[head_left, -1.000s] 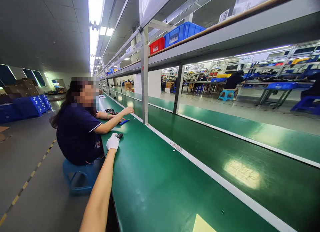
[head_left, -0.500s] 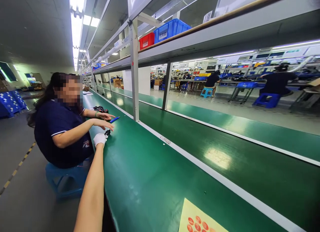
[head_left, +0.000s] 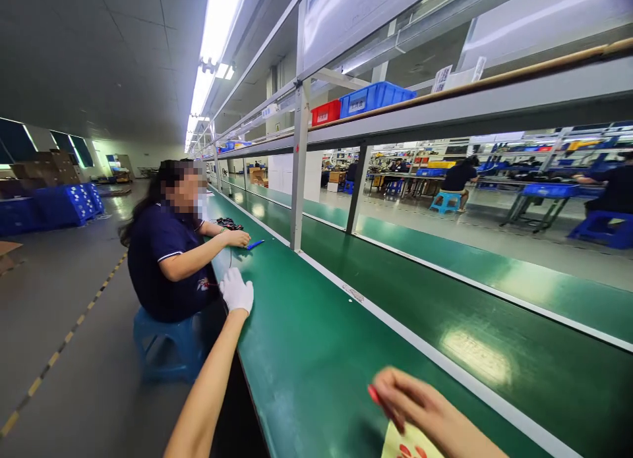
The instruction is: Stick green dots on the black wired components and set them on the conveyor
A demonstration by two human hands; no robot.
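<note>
My left hand [head_left: 237, 291], in a white glove, lies at the near edge of the green bench [head_left: 297, 339] with its fingers stretched out. A thin dark cable [head_left: 230, 257] rises just beyond its fingertips, and I see nothing held in it. At the lower right my bare right hand [head_left: 420, 405] is bent over a yellow sheet [head_left: 390, 445] of red oval stickers. Its fingers are pinched, with a small red sticker [head_left: 374, 395] at the tips, blurred by motion.
A co-worker [head_left: 173, 247] sits on a blue stool [head_left: 168, 343] at the left, hands over the bench near a blue pen [head_left: 256, 244] and a dark cable bundle [head_left: 230, 224]. A metal post [head_left: 299, 148] carries a shelf with red [head_left: 325, 113] and blue bins [head_left: 376, 99].
My left hand has let go of the small black object, which the co-worker's hands now seem to have. My right hand has come into view over the sticker sheet. The view has turned left.
</note>
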